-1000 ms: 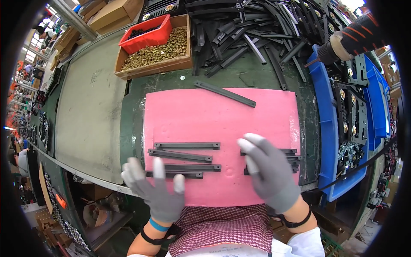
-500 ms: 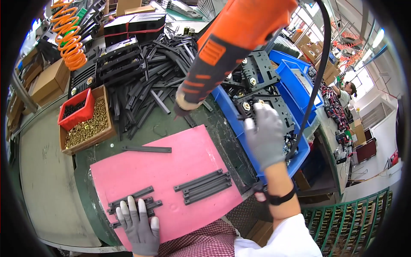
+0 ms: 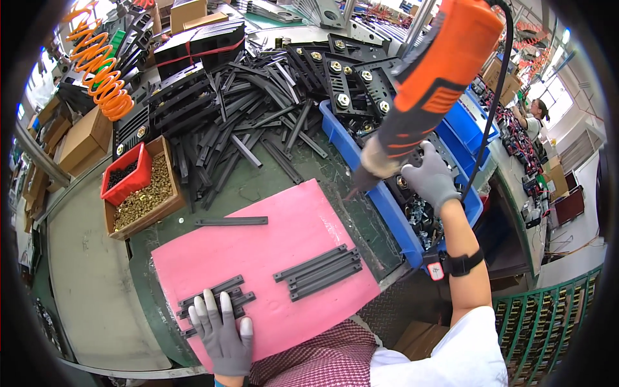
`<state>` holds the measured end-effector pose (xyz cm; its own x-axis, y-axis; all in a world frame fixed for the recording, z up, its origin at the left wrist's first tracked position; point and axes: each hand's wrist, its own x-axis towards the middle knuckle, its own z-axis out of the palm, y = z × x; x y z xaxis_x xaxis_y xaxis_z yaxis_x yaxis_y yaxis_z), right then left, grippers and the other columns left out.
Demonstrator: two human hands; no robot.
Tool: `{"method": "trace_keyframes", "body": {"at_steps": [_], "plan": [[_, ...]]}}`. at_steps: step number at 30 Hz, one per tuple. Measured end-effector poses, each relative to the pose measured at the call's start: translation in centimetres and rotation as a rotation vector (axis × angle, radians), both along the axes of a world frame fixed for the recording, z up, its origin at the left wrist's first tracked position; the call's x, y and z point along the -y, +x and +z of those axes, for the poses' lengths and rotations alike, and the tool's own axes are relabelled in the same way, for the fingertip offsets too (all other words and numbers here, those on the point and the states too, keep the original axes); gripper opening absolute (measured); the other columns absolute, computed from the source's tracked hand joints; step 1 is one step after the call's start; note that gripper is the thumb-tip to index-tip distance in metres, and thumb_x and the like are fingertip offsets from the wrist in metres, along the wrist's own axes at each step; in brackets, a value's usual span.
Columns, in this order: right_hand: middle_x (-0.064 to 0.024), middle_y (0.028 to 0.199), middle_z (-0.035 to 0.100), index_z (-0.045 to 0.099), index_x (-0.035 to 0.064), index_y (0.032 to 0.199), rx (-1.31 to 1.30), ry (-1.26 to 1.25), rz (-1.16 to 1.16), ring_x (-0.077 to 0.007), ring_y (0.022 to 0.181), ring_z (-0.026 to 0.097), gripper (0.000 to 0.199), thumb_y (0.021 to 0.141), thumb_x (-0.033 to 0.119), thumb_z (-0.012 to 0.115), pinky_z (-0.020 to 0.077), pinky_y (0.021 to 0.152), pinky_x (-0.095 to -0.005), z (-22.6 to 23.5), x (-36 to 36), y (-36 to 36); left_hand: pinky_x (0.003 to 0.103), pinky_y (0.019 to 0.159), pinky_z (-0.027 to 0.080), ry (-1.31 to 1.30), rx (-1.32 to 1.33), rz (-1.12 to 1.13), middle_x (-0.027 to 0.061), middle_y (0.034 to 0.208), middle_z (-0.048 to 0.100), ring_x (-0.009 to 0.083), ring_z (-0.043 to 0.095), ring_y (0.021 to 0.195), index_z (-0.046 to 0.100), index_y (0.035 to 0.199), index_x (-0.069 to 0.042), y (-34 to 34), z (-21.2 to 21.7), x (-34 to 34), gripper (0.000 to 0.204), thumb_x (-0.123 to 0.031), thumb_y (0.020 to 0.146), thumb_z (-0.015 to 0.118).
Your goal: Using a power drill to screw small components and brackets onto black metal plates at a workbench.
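My left hand (image 3: 224, 338), in a grey glove with pale fingertips, lies open with its fingers spread on several short black bars (image 3: 240, 298) at the near left of a pink sheet (image 3: 271, 251). My right hand (image 3: 431, 177), gloved in grey, is over a blue bin (image 3: 400, 222) of metal parts, right beside an orange and black power driver (image 3: 425, 97). Its thumb stands apart, but its fingertips are partly hidden by the driver. Whether it touches the driver cannot be made out. A neat row of black bars (image 3: 319, 271) and one single bar (image 3: 232, 221) also lie on the sheet.
A wooden box (image 3: 151, 216) of brass-coloured inserts holds a red tray (image 3: 126, 179) at the left. Behind the sheet is a heap of black bars (image 3: 238, 122). Black plates (image 3: 338, 84) with nuts stand near the bin. The driver's black cable (image 3: 493, 116) hangs down on the right.
The driver has shifted to the right, closer to my right hand. My right hand has moved slightly up and right over the bin. My left hand stays on the bars; the whole view has shifted slightly.
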<state>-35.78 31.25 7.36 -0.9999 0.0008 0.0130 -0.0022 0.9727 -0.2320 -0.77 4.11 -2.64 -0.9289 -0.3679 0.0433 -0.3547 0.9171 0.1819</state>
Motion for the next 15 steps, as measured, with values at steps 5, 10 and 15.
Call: {"method": "trace_keyframes", "body": {"at_steps": [5, 10, 15], "plan": [[-0.0193, 0.102, 0.059, 0.058, 0.0063, 0.114, -0.197, 0.008, 0.229, -0.0361, 0.101, 0.059, 0.042, 0.081, 0.031, 0.069, 0.0473, 0.089, -0.0445, -0.7, 2.4, 4.6, 0.055, 0.115, 0.012, 0.003, 0.001, 0.005, 0.0286, 0.147, 0.031, 0.046, 0.024, 0.138, 0.044, 0.135, 0.005, 0.3, -0.2, 0.2, 0.062, -0.042, 0.097, 0.037], [-0.0173, 0.1, 0.062, 0.061, 0.0063, 0.107, -0.261, 0.216, 0.299, -0.0368, 0.095, 0.061, 0.029, 0.078, 0.011, 0.066, 0.0483, 0.084, -0.0459, -1.8, 3.5, 4.7, 0.054, 0.115, 0.011, -0.012, -0.036, 0.001, 0.0283, 0.146, 0.032, 0.0446, 0.024, 0.138, 0.045, 0.135, 0.005, 0.1, -0.1, 0.0, 0.062, -0.043, 0.096, 0.04], [-0.0156, 0.098, 0.064, 0.062, 0.0072, 0.099, -0.276, 0.203, 0.398, -0.0343, 0.096, 0.062, 0.023, 0.078, 0.015, 0.068, 0.0472, 0.084, -0.0456, -1.5, 3.0, 3.7, 0.057, 0.115, 0.006, -0.232, -0.127, 0.069, 0.0282, 0.15, 0.025, 0.0472, 0.016, 0.14, 0.042, 0.138, 0.001, 2.1, 0.6, -0.3, 0.063, -0.045, 0.095, 0.042]]}}
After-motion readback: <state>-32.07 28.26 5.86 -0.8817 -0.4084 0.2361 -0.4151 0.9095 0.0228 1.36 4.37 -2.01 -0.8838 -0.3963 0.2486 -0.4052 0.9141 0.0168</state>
